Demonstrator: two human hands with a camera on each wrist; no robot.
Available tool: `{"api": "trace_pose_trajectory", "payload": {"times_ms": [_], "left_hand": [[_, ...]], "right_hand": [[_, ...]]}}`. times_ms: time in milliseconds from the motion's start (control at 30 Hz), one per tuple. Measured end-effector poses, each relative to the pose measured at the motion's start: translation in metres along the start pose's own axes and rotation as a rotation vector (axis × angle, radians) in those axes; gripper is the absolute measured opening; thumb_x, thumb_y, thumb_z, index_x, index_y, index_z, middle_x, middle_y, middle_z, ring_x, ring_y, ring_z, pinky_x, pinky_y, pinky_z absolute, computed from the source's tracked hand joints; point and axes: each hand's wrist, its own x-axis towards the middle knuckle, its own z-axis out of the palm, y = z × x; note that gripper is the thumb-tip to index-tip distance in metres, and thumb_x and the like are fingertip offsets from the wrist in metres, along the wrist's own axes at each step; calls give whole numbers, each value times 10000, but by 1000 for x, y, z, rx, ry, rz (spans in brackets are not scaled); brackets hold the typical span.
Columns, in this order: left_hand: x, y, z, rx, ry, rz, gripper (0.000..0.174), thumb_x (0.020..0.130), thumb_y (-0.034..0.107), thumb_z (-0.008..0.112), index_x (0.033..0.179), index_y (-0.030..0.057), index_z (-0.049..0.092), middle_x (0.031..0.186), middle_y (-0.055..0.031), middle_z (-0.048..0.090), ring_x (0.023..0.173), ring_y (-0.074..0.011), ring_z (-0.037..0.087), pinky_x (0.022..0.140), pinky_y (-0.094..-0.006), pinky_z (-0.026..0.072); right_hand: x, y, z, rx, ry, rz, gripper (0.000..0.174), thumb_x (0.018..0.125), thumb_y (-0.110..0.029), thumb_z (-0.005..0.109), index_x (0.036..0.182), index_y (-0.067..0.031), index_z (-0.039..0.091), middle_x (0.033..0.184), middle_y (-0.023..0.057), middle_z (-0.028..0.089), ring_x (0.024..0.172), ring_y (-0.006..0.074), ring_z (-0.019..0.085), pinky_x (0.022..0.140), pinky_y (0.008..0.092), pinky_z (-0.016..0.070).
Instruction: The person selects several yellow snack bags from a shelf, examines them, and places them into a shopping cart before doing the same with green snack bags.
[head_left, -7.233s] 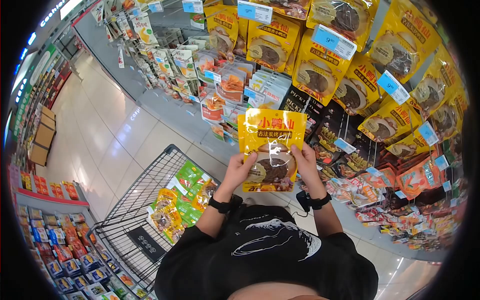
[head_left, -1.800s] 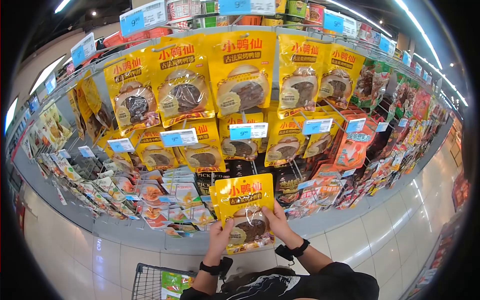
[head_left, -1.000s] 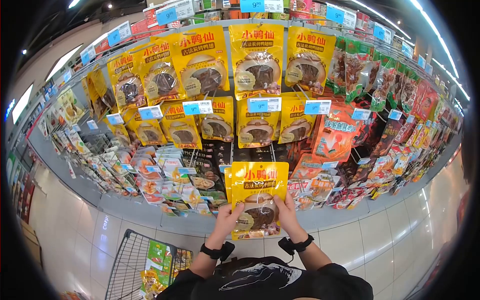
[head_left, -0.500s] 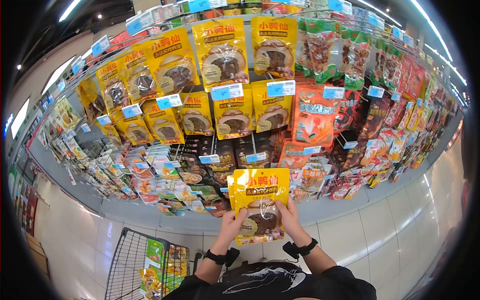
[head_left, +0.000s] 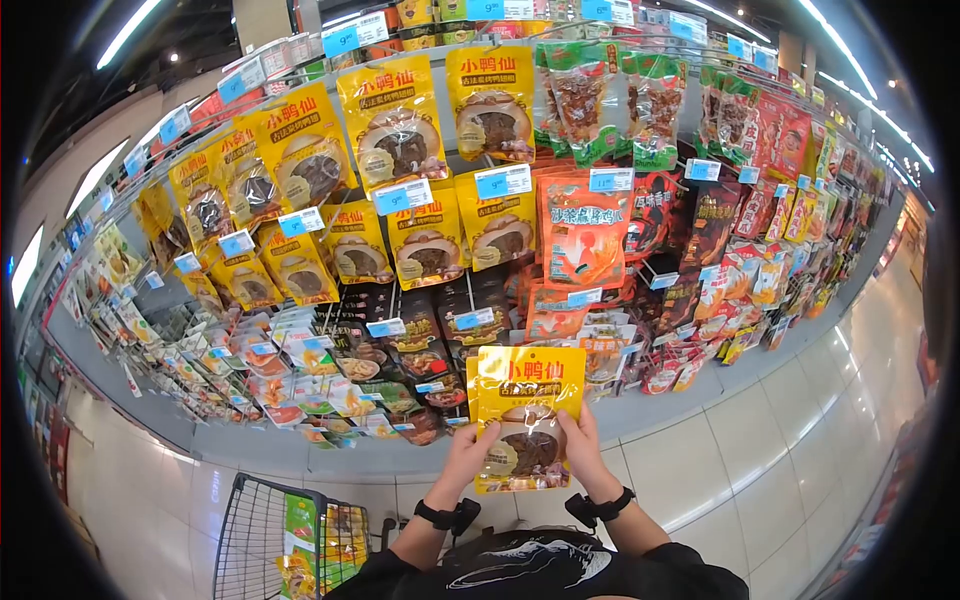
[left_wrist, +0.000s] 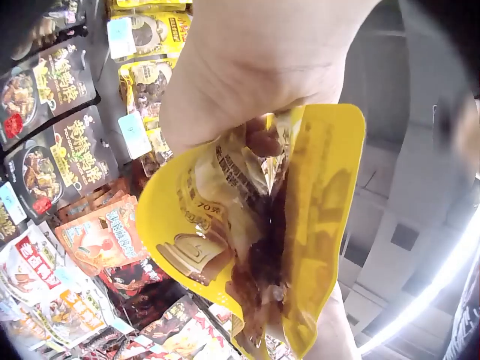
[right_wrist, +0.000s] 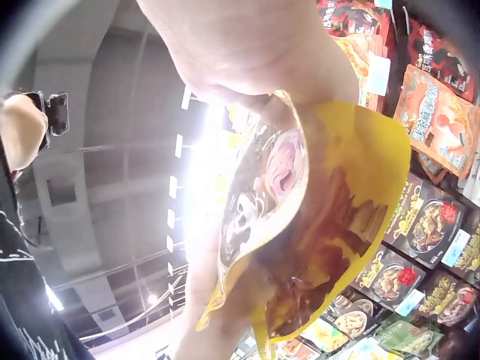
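At chest height I hold a yellow snack bag [head_left: 535, 400] upright between both hands, its printed front facing me. A second yellow bag [head_left: 473, 382] peeks out behind its left edge. My left hand [head_left: 466, 456] grips the lower left side, thumb on the front. On the opposite side my right hand [head_left: 586, 446] grips in the same way, thumb over the front. From the left wrist, the two bags [left_wrist: 322, 225] spread apart below the hand. The right wrist view shows a bag's [right_wrist: 360, 172] yellow side and dark food through its film.
A shelf rack ahead carries hanging yellow bags [head_left: 395, 120], orange bags [head_left: 585, 230] and green-topped packs [head_left: 585, 100], with blue price tags [head_left: 402, 196]. Black packs [head_left: 415, 335] hang lower. A wire shopping cart [head_left: 240, 530] holding green and yellow bags stands at lower left.
Since the earliest frame, the view has turned from the cart and aisle to face the rack, then drifted right along it. Both hands keep hold of the bags throughout.
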Motion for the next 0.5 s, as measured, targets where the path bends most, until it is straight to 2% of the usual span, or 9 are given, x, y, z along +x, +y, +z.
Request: {"api": "trace_pose_trajectory", "payload": {"times_ms": [133, 200, 233, 267, 300, 333, 400, 467, 500], "left_hand": [[0, -9, -3, 11, -39, -25, 233, 889, 231, 546, 853, 9, 610, 722, 69, 542, 650, -11, 447, 558, -193, 367], [-1, -7, 0, -16, 17, -24, 249, 890, 233, 542, 959, 3, 610, 819, 46, 569, 726, -29, 477, 624, -200, 397], [-1, -12, -4, -1, -18, -71, 287, 886, 244, 547, 1042, 8, 594, 903, 23, 578, 805, -49, 492, 692, -209, 412], [-2, -11, -5, -36, -47, -167, 313, 879, 247, 559, 1083, 10, 572, 946, 18, 575, 829, -56, 491, 706, -218, 416], [-3, -10, -6, 7, -93, -155, 335, 867, 236, 577, 1114, 11, 550, 985, 13, 573, 860, -68, 502, 734, -227, 425], [-3, -16, -15, 16, -260, -170, 357, 856, 219, 591, 1136, 6, 531, 1030, -3, 573, 907, -90, 516, 780, -243, 432], [-11, -9, -12, 24, -319, -135, 357, 845, 202, 601, 1131, 0, 528, 1039, -20, 581, 931, -103, 523, 806, -255, 435], [-17, -23, -18, 16, -312, -188, 359, 842, 194, 604, 1133, -1, 525, 1036, -25, 582, 927, -102, 525, 802, -256, 438], [-21, -30, -20, 15, -312, -219, 360, 838, 186, 607, 1135, -1, 521, 1033, -30, 584, 923, -101, 527, 799, -257, 441]], "right_hand": [[-3, 4, -6, -69, 16, -24, 334, 903, -65, 447, 1232, -16, 421, 1133, 38, 525, 1009, 111, 493, 871, 259, 396], [1, 12, -8, -89, 31, -57, 328, 901, -66, 451, 1225, -16, 428, 1129, 37, 528, 1009, 112, 493, 873, 260, 395], [-1, 18, -10, -113, 42, -79, 322, 900, -67, 455, 1218, -16, 436, 1125, 36, 531, 1009, 114, 494, 876, 261, 395], [0, 21, -9, -96, 48, -51, 299, 890, -69, 469, 1181, -4, 459, 1088, 42, 545, 990, 115, 490, 867, 259, 390], [1, 22, -8, -77, 54, -18, 278, 879, -72, 484, 1145, 9, 482, 1051, 48, 560, 971, 116, 487, 858, 258, 385], [-1, 22, -10, -144, 32, -11, 274, 878, -72, 484, 1141, 5, 487, 1038, 47, 564, 960, 114, 488, 853, 259, 387], [-3, 22, -14, -212, 8, 17, 270, 876, -72, 484, 1136, 1, 491, 1024, 46, 567, 949, 112, 489, 848, 260, 389], [-9, 24, -15, -263, -33, 89, 259, 878, -73, 478, 1126, -4, 498, 1016, 45, 567, 930, 114, 492, 837, 262, 393], [-10, 28, -19, -338, -70, 58, 256, 879, -78, 473, 1123, -7, 505, 1002, 38, 570, 916, 111, 496, 826, 257, 395]]}}
